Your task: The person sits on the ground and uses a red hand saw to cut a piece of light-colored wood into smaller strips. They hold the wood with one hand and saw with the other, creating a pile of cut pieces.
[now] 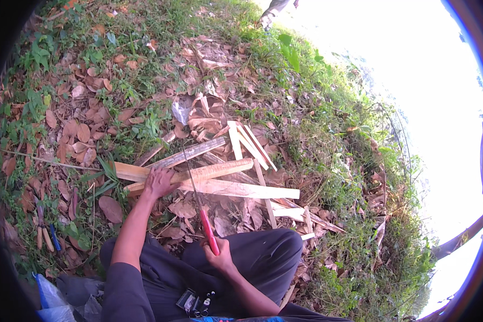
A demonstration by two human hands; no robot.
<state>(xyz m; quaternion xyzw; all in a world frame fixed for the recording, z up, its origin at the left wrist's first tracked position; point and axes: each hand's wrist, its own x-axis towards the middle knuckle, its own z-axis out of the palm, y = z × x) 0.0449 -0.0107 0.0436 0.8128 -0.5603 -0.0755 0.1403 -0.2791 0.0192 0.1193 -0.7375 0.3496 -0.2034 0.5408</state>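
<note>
My left hand (pixel 160 182) is closed over a pale wooden piece (pixel 216 170), pressing it down on another flat wooden strip (pixel 247 189). In my right hand (pixel 220 257) is the red handle of a hand saw (pixel 209 232). Its long thin blade points away from me and lies across the held wood, just right of my left hand. The blade shows nearly edge-on, so its teeth cannot be made out. Beyond the held wood, a bark-covered stick (pixel 190 153) rests on the ground.
Thin cut strips (pixel 252 145) lean beyond the wood, and split pieces (pixel 292 211) lie to the right. Hand tools with wooden and blue handles (pixel 47 236) lie at left by a plastic bag (pixel 52 298). Dry leaves (pixel 83 134) and grass surround me. A person's leg (pixel 272 13) shows far off.
</note>
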